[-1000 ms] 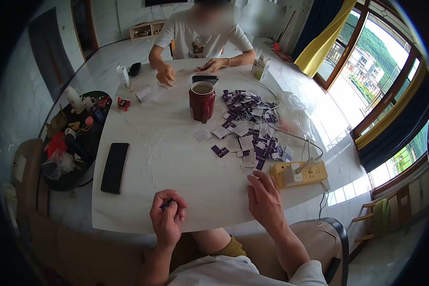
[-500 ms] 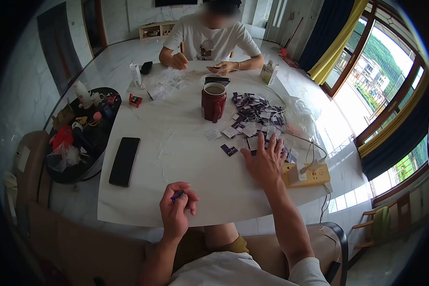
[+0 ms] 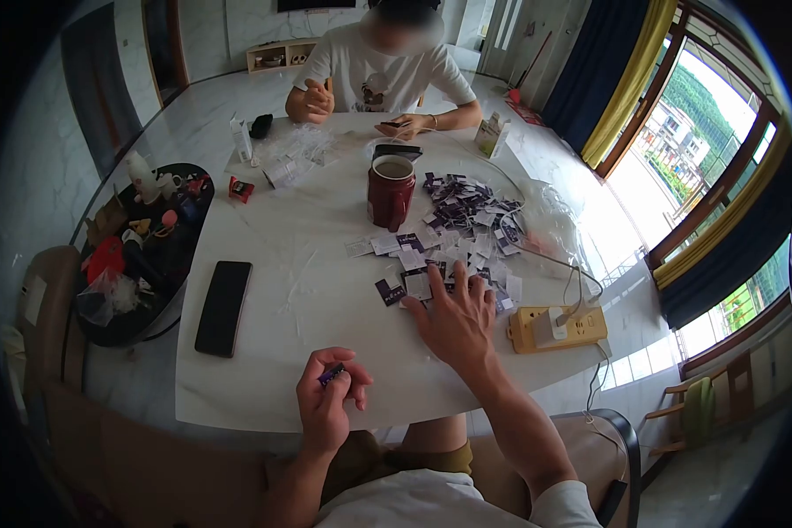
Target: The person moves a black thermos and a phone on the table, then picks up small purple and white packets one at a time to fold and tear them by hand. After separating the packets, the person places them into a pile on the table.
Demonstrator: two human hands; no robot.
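Observation:
Near the front edge of the white table [image 3: 255, 387], my left hand [image 3: 330, 400] is curled around a small purple item [image 3: 332, 375]. My right hand [image 3: 458, 321] lies with fingers spread on the near side of a heap of small purple and white cards [image 3: 466, 207]. Several of these cards lie beneath and beside its fingertips, and a purple one [image 3: 390, 291] rests left of its thumb. A dark red mug [image 3: 390, 195] stands upright just left of the heap.
A black phone [image 3: 224, 308] lies at the left. A power strip [image 3: 559, 329] with plugs sits right of my right hand, below a clear plastic bag [image 3: 550, 216]. Across the table sits another person [image 3: 383, 79], near plastic wrapping [image 3: 304, 150] and a small red packet [image 3: 240, 188].
My right hand has moved left, and cards under and around it have shifted left with it, spreading below the mug. The other person's hand on the left has risen slightly.

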